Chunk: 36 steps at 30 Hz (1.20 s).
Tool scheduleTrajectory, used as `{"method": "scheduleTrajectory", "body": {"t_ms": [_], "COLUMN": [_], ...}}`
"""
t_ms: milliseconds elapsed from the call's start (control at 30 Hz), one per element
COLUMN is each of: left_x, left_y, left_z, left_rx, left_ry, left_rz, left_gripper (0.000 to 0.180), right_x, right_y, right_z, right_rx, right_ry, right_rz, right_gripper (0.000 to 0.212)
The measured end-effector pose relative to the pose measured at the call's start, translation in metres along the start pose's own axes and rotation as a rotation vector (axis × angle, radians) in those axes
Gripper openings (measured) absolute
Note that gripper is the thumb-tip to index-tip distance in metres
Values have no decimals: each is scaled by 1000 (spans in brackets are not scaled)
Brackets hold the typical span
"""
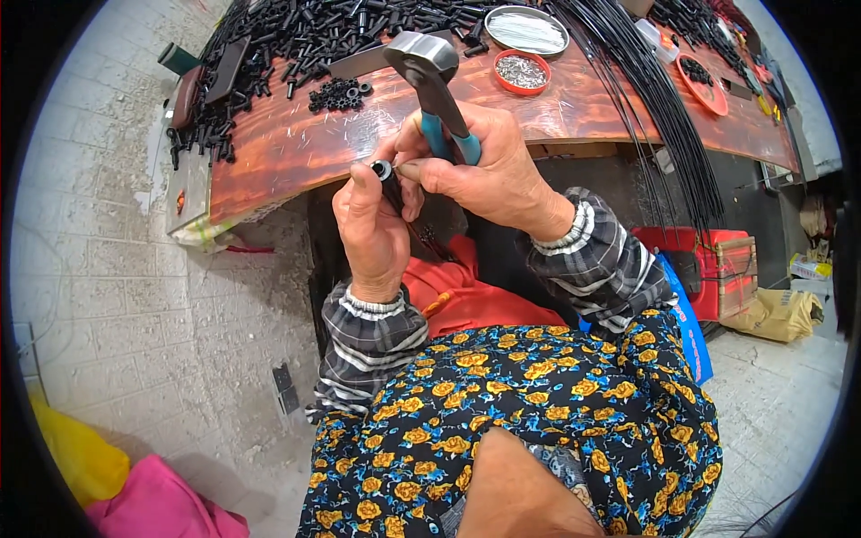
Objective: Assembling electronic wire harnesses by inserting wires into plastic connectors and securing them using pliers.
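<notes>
My left hand (366,229) is closed around a short black tubular part (390,184), its open round end tilted up between thumb and fingers. My right hand (498,170) grips a pair of pliers (438,94) with blue handles, the broad metal head pointing up and away from the part. The right thumb and forefinger also pinch close beside the tube's open end. Whatever small thing may be between those fingertips is too small to make out. Both hands are held over my lap, just in front of the wooden table (269,170).
Black bolt-like parts (314,36) lie heaped across the table's far side, with black rings (339,95) nearer. A red dish (522,88) holds small metal bits; a round tin (491,34) holds thin white sticks. Long black strands (673,134) hang over the right edge above a red crate (717,278).
</notes>
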<state>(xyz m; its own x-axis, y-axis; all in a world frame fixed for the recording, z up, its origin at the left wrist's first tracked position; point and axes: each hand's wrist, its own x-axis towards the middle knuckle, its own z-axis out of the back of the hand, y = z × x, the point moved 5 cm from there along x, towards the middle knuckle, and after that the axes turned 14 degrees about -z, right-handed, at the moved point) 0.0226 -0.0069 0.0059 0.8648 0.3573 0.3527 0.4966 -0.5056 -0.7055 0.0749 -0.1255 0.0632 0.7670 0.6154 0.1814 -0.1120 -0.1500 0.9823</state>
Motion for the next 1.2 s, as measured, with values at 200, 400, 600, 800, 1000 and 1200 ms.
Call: {"method": "scheduleTrajectory", "body": {"t_ms": [200, 400, 600, 800, 1000, 1200], "left_x": [1, 2, 2, 1, -5, -3], "left_y": [0, 1, 0, 0, -1, -6], "left_z": [0, 0, -4, -4, -2, 1], "left_rx": [24, 15, -8, 10, 90, 1], "left_ry": [4, 18, 45, 21, 9, -6], "left_rz": [-5, 8, 3, 4, 27, 62], "left_gripper": [68, 68, 69, 68, 61, 58], "right_x": [1, 4, 6, 7, -6, 6], "right_y": [0, -3, -3, -3, 5, -3], "right_z": [1, 1, 1, 2, 0, -10], "right_rx": [46, 72, 121, 106, -299, 26], "right_ry": [59, 85, 116, 111, -48, 193], "right_rz": [-78, -68, -108, -100, 170, -172], "right_gripper": [12, 10, 11, 12, 14, 18]}}
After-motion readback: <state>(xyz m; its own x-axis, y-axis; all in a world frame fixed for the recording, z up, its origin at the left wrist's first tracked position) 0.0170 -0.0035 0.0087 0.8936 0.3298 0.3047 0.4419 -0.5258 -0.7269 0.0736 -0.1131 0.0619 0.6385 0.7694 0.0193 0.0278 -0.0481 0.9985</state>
